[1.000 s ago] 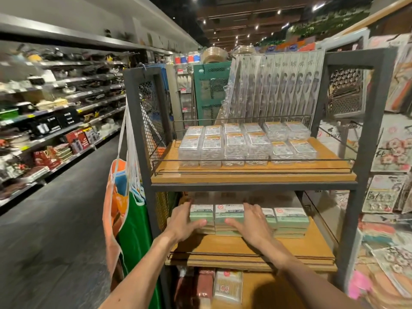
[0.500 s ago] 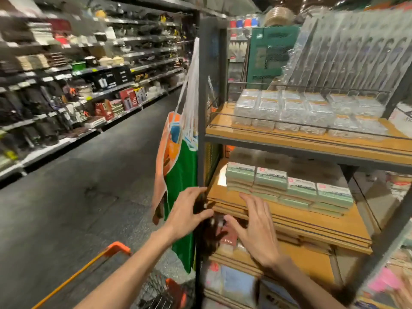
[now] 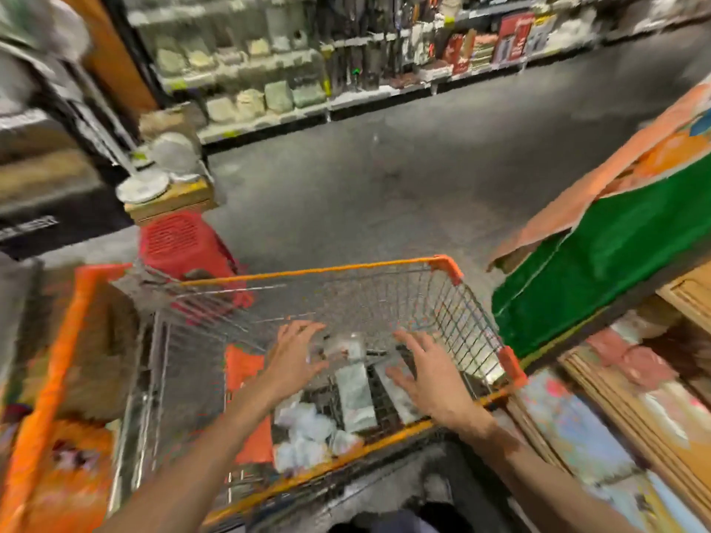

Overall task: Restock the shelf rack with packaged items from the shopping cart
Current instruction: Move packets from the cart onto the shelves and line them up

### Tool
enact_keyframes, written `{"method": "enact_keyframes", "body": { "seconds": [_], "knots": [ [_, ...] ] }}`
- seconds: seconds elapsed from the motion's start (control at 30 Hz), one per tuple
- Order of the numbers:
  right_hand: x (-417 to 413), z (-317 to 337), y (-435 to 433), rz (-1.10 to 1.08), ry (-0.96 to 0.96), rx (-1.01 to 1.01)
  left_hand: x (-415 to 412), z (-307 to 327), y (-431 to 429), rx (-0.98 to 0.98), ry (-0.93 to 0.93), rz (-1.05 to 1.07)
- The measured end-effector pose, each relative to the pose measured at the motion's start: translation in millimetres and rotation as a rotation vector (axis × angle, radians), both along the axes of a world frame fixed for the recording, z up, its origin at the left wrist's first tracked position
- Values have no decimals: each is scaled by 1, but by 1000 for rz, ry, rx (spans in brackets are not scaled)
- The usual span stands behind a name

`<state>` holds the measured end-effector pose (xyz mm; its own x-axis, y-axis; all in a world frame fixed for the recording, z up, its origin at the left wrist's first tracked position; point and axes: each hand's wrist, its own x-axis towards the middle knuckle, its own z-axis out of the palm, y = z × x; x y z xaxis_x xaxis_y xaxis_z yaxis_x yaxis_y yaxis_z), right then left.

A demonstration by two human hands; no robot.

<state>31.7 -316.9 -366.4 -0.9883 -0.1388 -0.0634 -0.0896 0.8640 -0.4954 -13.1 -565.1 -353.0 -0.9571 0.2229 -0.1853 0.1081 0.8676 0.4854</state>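
Observation:
An orange-rimmed wire shopping cart (image 3: 369, 268) fills the lower middle of the blurred head view. Flat pale green packages (image 3: 356, 394) and crumpled white-wrapped packs (image 3: 307, 428) lie in its basket. My left hand (image 3: 294, 359) hovers over the basket's left side with fingers spread, holding nothing. My right hand (image 3: 433, 375) is spread above another flat package (image 3: 400, 398) near the right wall. The wooden shelf rack (image 3: 631, 402) shows only at the right edge, with a green and orange bag (image 3: 600, 255) hanging on its side.
A red plastic stool (image 3: 188, 244) stands just beyond the cart's far left corner, under a wooden shelf end with round plates (image 3: 146, 186). A second orange-framed cart (image 3: 50, 375) sits at the left. Grey aisle floor (image 3: 384, 167) and stocked store shelves (image 3: 269, 90) lie beyond.
My view has swung left and down from the shelf rack to the cart. Both hands left the rack's lower shelf and now hover over the cart basket.

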Motion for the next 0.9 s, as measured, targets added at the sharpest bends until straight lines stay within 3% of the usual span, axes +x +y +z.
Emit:
{"method": "enact_keyframes", "body": {
  "seconds": [0.27, 0.5, 0.57, 0.63, 0.9],
  "knots": [
    [-19, -55, -64, 130, -425, 96, 38, -77, -68, 63, -342, 300],
    [-57, -133, -112, -15, -889, -123, 36, -178, -89, 141, -596, 550],
    [-67, -169, -126, -54, -996, -143, 24, -182, -86, 178, -652, 610],
    [-67, -187, -136, -53, -1039, -121, 20, -191, -81, 215, -710, 634],
    [-79, -291, -190, 479, -993, 258, 3, -278, -82, 288, -811, 801]
  ]
}}
